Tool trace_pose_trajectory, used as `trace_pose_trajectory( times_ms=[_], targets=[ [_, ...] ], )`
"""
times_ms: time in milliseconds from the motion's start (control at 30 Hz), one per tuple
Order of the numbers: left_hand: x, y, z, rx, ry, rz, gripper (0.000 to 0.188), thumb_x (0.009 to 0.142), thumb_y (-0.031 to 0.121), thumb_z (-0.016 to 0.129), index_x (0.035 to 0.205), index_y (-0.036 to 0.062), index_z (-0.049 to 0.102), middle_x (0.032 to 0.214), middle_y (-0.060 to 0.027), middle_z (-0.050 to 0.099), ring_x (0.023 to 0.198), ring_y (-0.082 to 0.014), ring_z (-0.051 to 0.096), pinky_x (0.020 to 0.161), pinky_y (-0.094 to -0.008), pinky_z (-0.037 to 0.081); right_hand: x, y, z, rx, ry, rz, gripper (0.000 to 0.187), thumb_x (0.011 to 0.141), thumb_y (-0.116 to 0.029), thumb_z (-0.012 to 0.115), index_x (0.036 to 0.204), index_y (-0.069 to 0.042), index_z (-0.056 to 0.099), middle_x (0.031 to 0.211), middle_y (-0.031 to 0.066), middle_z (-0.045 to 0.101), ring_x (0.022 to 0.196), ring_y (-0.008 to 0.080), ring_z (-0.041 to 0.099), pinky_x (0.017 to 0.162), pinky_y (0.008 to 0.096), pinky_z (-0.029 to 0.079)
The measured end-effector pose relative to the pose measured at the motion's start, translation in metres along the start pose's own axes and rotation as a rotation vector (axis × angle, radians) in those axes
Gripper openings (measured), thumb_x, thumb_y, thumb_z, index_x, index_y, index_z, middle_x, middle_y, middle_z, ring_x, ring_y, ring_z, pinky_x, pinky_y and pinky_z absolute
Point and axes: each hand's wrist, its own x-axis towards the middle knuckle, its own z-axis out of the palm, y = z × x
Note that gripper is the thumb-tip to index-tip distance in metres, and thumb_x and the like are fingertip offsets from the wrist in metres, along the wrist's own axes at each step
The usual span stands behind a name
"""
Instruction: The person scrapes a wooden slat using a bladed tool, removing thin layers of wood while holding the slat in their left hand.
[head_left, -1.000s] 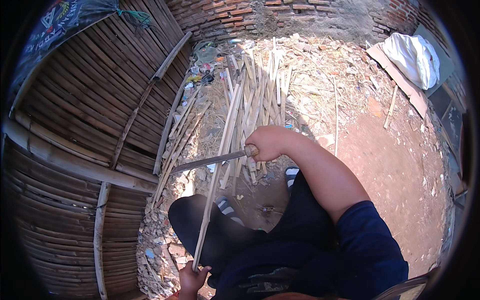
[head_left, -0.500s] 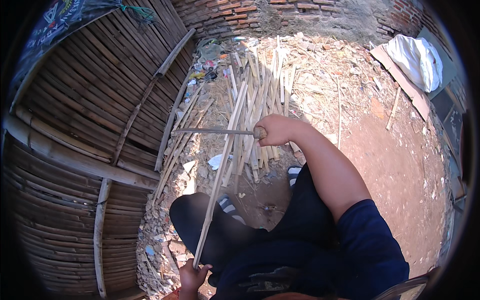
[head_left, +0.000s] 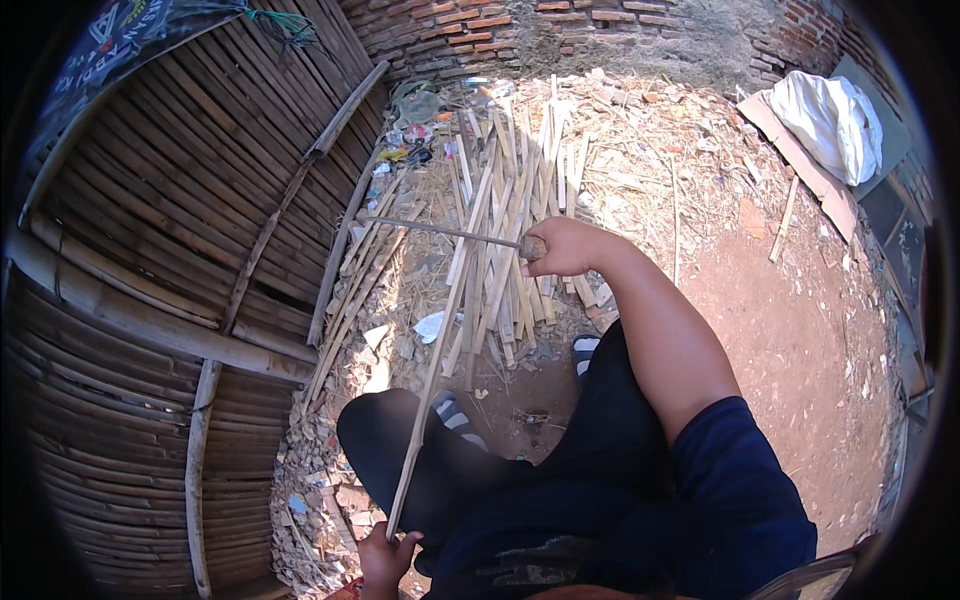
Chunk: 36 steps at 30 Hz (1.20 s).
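- Right hand (head_left: pixel 560 247) is being held out at arm's length ahead of the body, fist closed round the handle of a long blade (head_left: pixel 445 233); the handle itself is hidden inside the fist.
- Blade is being carried approx. level, long axis running from the fist out to that hand's left, tip ending over the edge of the litter by the fence.
- Left hand (head_left: pixel 388 557) is being kept low and close to the body, fingers wrapped round the near end of a bamboo strip (head_left: pixel 428 385).
- Strip is being held slanted: long axis rising away from the left hand, forward and a bit to the right, far end getting lost among the pile ahead, so exact end can't be told.
- Key relation: the blade is lying crosswise to the strip, above its far part; whether metal is touching bamboo can't be judged from this view.
- Right hand is nearer the strip's far part, left hand is at the near end; the two are well apart.
- Beyond the right hand, a pile of split bamboo (head_left: pixel 520 190) is lying on the dirt, pieces mostly pointing away from the body.
- Off to the left hand's outer side, a woven bamboo fence (head_left: pixel 170 230) is standing; a brick wall (head_left: pixel 480 25) is closing the far end.
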Motion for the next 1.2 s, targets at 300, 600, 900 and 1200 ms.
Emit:
trace_pose_trajectory(
  times_ms=[300,600,900,1200],
  targets=[
    [-0.004,-0.007,0.005,0.017,0.013,0.016,0.053,0.070,0.046,0.091,0.077,0.0036,0.061,0.052,-0.0078,0.057,0.048,-0.0281,0.064,0.049,-0.0384,0.050,-0.021,-0.054,0.021,-0.122,-0.307,-0.164,0.060,0.079,-0.037,0.079,0.129,-0.006,0.067,0.118,0.0231,0.069,0.113,0.0354,0.066,0.097,0.0439,0.051],
    [-0.001,-0.013,0.010,-0.064,0.010,0.000,0.052,0.069,0.044,0.092,0.079,0.0031,0.061,0.052,-0.0078,0.058,0.048,-0.0273,0.064,0.049,-0.0376,0.050,-0.002,-0.014,0.002,0.049,-0.098,0.023,0.057,0.079,-0.038,0.079,0.124,-0.005,0.068,0.116,0.0225,0.070,0.110,0.0355,0.067,0.095,0.0436,0.052],
    [-0.003,-0.007,0.008,-0.001,0.017,-0.007,0.053,0.069,0.044,0.092,0.075,0.0039,0.059,0.052,-0.0074,0.058,0.047,-0.0267,0.063,0.049,-0.0370,0.050,-0.014,-0.050,0.024,-0.154,-0.327,-0.218,0.052,0.077,-0.034,0.080,0.120,-0.006,0.069,0.109,0.0179,0.072,0.105,0.0359,0.068,0.091,0.0449,0.052],
    [0.002,-0.007,0.006,-0.074,-0.008,-0.013,0.053,0.068,0.043,0.093,0.077,0.0029,0.061,0.053,-0.0073,0.059,0.049,-0.0259,0.065,0.050,-0.0366,0.051,-0.004,-0.010,0.000,0.075,-0.025,-0.011,0.048,0.081,-0.037,0.078,0.112,-0.002,0.070,0.099,0.0197,0.072,0.096,0.0332,0.069,0.085,0.0435,0.053]
  ],
)
